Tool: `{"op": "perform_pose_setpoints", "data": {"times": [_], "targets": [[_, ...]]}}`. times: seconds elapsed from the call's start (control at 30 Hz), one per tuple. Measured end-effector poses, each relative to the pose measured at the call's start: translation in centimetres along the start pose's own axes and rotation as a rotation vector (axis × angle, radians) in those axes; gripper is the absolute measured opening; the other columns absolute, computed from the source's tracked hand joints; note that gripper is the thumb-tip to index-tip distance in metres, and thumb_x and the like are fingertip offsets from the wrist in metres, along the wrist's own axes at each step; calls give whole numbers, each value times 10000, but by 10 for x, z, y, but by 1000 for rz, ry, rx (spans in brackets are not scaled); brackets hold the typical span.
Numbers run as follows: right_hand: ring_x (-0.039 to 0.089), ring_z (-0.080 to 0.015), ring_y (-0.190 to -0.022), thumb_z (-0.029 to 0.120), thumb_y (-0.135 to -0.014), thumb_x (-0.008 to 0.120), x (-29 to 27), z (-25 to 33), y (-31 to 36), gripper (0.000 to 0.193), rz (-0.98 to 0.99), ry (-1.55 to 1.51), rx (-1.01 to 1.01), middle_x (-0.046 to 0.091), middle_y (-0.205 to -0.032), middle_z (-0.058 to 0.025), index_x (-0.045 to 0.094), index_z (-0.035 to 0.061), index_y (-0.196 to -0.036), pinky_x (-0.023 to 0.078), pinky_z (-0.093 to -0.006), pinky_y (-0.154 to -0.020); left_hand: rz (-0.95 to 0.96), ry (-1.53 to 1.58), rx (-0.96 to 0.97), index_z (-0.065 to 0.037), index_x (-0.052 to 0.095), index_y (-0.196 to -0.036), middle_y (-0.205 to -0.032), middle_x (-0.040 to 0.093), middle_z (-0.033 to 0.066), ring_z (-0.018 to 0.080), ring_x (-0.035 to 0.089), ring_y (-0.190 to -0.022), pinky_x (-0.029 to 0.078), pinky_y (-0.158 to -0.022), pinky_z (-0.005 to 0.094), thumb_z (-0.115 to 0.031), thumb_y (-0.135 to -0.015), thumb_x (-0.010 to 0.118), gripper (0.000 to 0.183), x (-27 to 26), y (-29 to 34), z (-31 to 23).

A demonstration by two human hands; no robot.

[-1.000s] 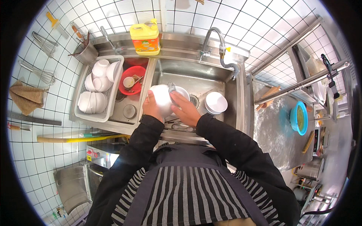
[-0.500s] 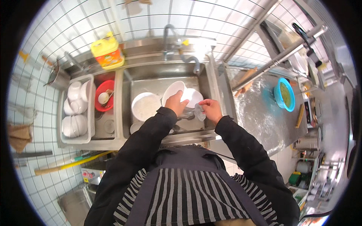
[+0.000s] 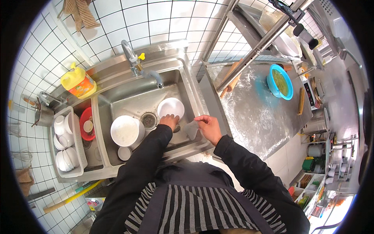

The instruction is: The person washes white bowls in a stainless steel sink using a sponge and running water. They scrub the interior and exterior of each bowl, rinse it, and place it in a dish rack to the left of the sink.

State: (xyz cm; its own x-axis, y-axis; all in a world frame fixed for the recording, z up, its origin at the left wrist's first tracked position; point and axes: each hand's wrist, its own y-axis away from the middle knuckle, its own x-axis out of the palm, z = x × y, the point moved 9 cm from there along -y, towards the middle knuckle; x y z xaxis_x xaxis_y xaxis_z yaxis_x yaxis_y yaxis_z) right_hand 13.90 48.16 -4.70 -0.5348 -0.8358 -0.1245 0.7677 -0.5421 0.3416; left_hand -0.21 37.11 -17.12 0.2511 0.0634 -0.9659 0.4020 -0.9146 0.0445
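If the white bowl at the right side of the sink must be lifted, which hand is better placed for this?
Probably the left hand: it is right at the near rim of that white bowl. The right hand is farther from it and pinches a thin, greyish sheet.

The left hand (image 3: 169, 121) is covering the near rim of the white bowl (image 3: 171, 106), so I'm not seeing if it's gripping or just touching. I'm not making out the material of the grey scrap (image 3: 191, 130) the right hand (image 3: 210, 129) is pinching. Wall whisk (image 3: 24, 156) and shelf stuff (image 3: 331, 172) are looking mushy, bottom edge is cutting off the apron (image 3: 202, 202).
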Motion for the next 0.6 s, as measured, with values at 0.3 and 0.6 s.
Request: {"op": "perform_pose_setpoints", "data": {"times": [0.3, 0.6], "targets": [[569, -60, -757, -32, -907, 521, 40, 18, -18, 239, 82, -69, -81, 656, -874, 10, 712, 4, -1045, 473, -233, -691, 74, 114, -94, -118, 694, -1160, -1047, 713, 137, 346, 672, -1023, 500, -935, 489, -327, -912, 655, 326, -51, 31, 1], [485, -49, -717, 45, -960, 452, 199, 41, -50, 260, 361, -49, -124, 609, -833, 34, 708, 45, -1004, 420, -235, -637, -599, 620, -934, -60, 624, -1197, -920, 720, 130, 287, 698, -829, 551, -762, 378, -244, -870, 744, 394, -172, 253, 198]]}}
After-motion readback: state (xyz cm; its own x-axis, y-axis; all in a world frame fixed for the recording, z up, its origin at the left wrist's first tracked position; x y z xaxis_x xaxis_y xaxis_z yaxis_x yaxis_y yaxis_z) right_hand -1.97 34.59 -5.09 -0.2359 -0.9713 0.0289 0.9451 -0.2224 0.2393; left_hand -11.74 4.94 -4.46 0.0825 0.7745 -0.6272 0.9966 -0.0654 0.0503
